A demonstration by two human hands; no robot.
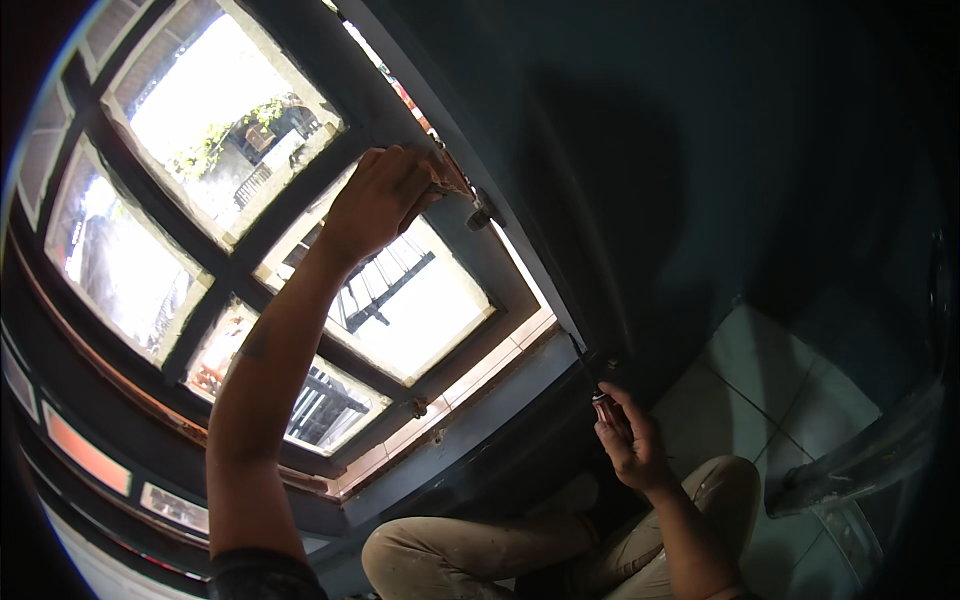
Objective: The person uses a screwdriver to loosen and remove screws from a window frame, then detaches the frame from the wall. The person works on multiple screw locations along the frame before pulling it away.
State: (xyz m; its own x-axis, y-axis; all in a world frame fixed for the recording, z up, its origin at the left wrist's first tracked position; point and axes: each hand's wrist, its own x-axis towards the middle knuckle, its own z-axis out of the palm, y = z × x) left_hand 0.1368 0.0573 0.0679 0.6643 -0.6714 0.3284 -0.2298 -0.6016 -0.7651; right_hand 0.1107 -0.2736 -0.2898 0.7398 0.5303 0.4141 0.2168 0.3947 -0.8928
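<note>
Window sash (240,265), dark-framed with bright panes, fills the left and centre of the frame, swung open. Your left hand (385,195), upper centre, curls shut over its top edge beside a small metal hinge (482,213). Lower right, your right hand (628,440) grips a red-handled screwdriver (600,395), tip against the frame.

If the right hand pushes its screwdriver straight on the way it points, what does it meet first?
Probably the lower hinge on the dark window frame: the right hand aims the screwdriver up at it, though depth is unclear.
</note>
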